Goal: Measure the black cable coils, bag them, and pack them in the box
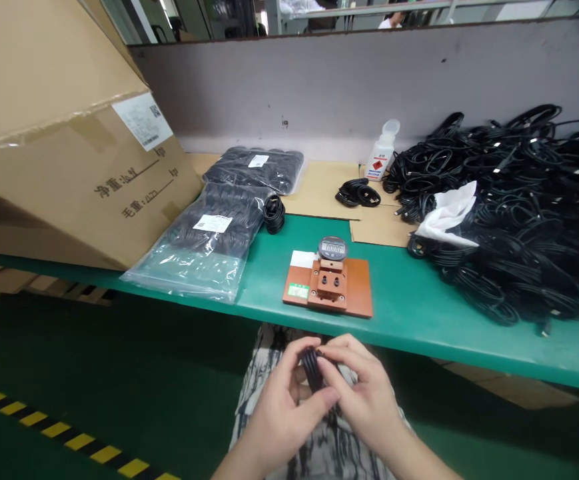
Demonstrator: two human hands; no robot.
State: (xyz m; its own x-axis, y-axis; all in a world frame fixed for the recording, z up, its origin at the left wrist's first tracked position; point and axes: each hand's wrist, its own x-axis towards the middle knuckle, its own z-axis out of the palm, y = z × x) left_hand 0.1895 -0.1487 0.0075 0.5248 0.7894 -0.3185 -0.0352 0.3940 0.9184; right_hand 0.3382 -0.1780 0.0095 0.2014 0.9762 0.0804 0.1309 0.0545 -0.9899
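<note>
Both my hands meet over my lap, below the front edge of the green table (419, 307). My left hand (282, 407) and my right hand (364, 393) are closed around a small coiled black cable (312, 368), fingers pinching its loops from either side. Straight ahead on the table stands an orange test fixture (329, 287) with a round digital gauge (332, 249) on top. A large heap of black cables (519, 213) fills the right side of the table.
A big cardboard box (69, 147) leans at the left. Two clear bags of cables (209, 240) lie beside it. A coiled cable (274, 215), another bundle (358, 193), a white bottle (382, 155) and a white cloth (446, 212) sit further back. Yellow-black floor tape (69, 440) runs at bottom left.
</note>
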